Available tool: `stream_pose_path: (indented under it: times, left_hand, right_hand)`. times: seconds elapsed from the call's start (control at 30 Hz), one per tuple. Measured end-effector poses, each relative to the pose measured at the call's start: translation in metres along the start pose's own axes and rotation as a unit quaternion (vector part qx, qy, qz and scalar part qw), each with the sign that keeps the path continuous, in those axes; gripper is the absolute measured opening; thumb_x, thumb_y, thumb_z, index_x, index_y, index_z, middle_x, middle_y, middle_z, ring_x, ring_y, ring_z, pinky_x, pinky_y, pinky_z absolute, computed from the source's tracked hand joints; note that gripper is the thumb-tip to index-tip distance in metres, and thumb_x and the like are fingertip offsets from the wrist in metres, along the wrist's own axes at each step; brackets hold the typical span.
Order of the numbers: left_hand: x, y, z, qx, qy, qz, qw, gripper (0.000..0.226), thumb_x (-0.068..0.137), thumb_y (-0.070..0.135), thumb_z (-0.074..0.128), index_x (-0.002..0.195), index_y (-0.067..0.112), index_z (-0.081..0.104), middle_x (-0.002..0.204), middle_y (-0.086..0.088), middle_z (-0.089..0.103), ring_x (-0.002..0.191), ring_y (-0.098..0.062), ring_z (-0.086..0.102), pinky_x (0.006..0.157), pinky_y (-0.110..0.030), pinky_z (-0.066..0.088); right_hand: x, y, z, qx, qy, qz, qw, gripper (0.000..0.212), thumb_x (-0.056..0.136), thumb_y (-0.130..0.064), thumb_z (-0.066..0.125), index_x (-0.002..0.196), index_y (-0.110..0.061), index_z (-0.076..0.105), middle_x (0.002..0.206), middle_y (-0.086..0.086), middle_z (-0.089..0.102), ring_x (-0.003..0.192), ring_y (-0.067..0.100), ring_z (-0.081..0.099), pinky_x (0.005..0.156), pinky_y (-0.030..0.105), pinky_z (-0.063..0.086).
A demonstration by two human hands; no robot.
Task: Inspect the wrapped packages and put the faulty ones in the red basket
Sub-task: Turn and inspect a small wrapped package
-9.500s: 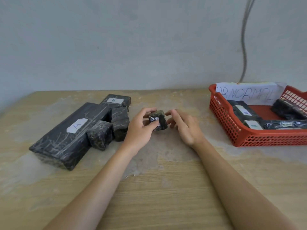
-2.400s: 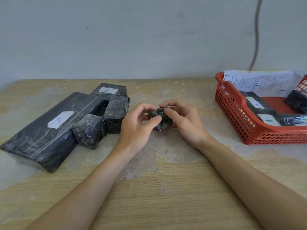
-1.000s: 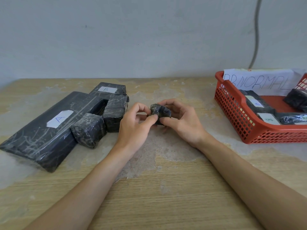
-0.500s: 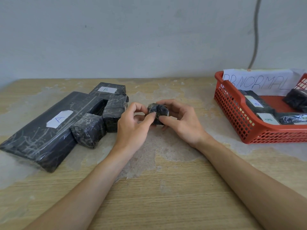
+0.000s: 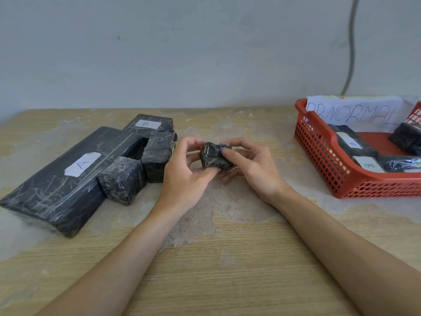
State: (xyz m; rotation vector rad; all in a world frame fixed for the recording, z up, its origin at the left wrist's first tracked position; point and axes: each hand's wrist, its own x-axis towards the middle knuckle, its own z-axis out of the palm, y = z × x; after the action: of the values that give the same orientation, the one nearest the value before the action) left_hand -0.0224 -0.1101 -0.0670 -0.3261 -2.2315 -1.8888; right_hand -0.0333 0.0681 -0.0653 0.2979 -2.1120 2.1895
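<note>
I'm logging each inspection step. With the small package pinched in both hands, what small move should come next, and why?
Probably roll the small package to show a hidden face: left hand and right hand pinch it over the table, only one side faces the camera, and no clear fault shows there.

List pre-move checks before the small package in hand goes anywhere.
1. Grip: ok. Left hand and right hand both pinch the small wrapped package over the table.
2. Fault verdict: cannot tell. Wrap looks crumpled; no tear discernible.
3. Label on it: cannot tell; none faces the camera.
4. Red basket: ok, open-topped, right of the hands.
5. Room inside: ok, part of its floor shows bare beside the labelled packages.
6. Path to basket: ok, nothing lies on the table between.
</note>
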Motion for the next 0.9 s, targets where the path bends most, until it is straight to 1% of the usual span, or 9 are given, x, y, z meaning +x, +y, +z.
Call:
stream_pose_path:
  times: [0.07,0.17,0.27,0.4,0.5,0.6,0.7,0.8,0.9]
  left_hand:
    - [-0.0010,0.0022,0.0016,-0.053,-0.029,-0.027,0.998,0.044,0.081,0.019,0.080,0.119,0.030,0.061,0.124,0.005,0.069,0.113,-0.014,0.072,0.097,-0.035,0.060]
    - [-0.0011,0.0050,0.0041,-0.101,-0.020,-0.061,0.993,0.037,0.091,0.031,0.076,0.126,0.025,0.064,0.122,-0.007,0.071,0.107,-0.024,0.076,0.087,-0.043,0.065]
    - [0.0000,0.0029,0.0032,-0.075,-0.002,-0.031,0.997,0.027,0.100,0.019,0.072,0.126,0.023,0.065,0.119,-0.004,0.073,0.100,-0.023,0.078,0.084,-0.045,0.065]
    - [-0.0024,0.0057,0.0019,-0.027,-0.028,0.005,0.999,0.032,0.093,0.012,0.079,0.120,0.024,0.067,0.122,0.011,0.070,0.106,-0.007,0.072,0.086,-0.020,0.058]
    - [-0.0027,0.0074,0.0018,-0.041,-0.022,-0.008,0.999,0.017,0.092,0.025,0.075,0.108,0.023,0.070,0.109,0.010,0.074,0.103,-0.014,0.074,0.092,-0.040,0.062]
    - [-0.0016,0.0039,0.0007,-0.015,0.013,0.002,1.000,0.009,0.093,0.023,0.072,0.100,0.026,0.068,0.107,0.006,0.073,0.097,-0.018,0.074,0.092,-0.056,0.061]
    - [-0.0019,0.0040,0.0017,-0.016,0.038,0.004,0.999,0.015,0.088,0.022,0.069,0.101,0.027,0.062,0.108,0.000,0.072,0.093,-0.025,0.073,0.087,-0.057,0.061]
    - [-0.0013,0.0053,0.0022,-0.016,0.028,0.012,0.999,0.023,0.083,0.020,0.073,0.102,0.024,0.060,0.106,0.002,0.073,0.097,-0.018,0.074,0.090,-0.051,0.062]
    - [-0.0019,0.0043,0.0021,-0.010,0.003,0.021,1.000,0.034,0.078,0.013,0.076,0.107,0.021,0.059,0.108,0.006,0.073,0.102,-0.015,0.073,0.094,-0.045,0.061]
  right_hand:
    - [0.0000,0.0021,-0.0005,0.001,0.003,-0.023,1.000,0.019,0.100,0.001,0.068,0.114,-0.013,0.071,0.099,0.013,0.081,0.083,0.027,0.078,0.071,0.037,0.065]
    - [-0.0002,0.0045,-0.0022,-0.029,-0.007,-0.056,0.998,0.033,0.094,0.004,0.070,0.123,-0.013,0.068,0.111,0.012,0.079,0.103,0.031,0.076,0.089,0.045,0.064]
    - [-0.0022,0.0009,-0.0027,0.012,-0.016,-0.029,0.999,0.036,0.095,-0.007,0.066,0.130,-0.010,0.065,0.118,0.011,0.077,0.107,0.034,0.075,0.082,0.049,0.065]
    - [-0.0009,-0.0017,-0.0014,-0.016,0.017,0.001,1.000,0.012,0.104,-0.011,0.067,0.113,-0.011,0.074,0.106,0.013,0.078,0.084,0.031,0.077,0.062,0.041,0.064]
    - [0.0005,0.0028,0.0014,-0.066,0.016,-0.031,0.997,0.010,0.100,-0.003,0.070,0.098,-0.010,0.077,0.088,0.009,0.079,0.077,0.027,0.076,0.063,0.038,0.063]
    - [-0.0006,0.0026,0.0029,-0.083,0.002,-0.047,0.995,0.011,0.099,-0.002,0.071,0.097,-0.011,0.076,0.088,0.007,0.080,0.079,0.023,0.077,0.068,0.035,0.063]
    - [-0.0019,0.0021,0.0016,-0.081,-0.024,-0.051,0.995,0.012,0.094,-0.006,0.076,0.103,-0.014,0.074,0.098,0.007,0.078,0.088,0.033,0.077,0.073,0.045,0.065]
    - [-0.0017,0.0024,0.0030,-0.094,-0.016,-0.052,0.994,0.024,0.085,-0.006,0.078,0.106,-0.017,0.072,0.103,0.004,0.076,0.094,0.040,0.075,0.081,0.058,0.064]
    - [-0.0018,0.0018,0.0018,-0.070,-0.008,-0.047,0.996,0.022,0.085,-0.009,0.076,0.106,-0.016,0.071,0.104,0.007,0.075,0.091,0.036,0.075,0.076,0.053,0.065]
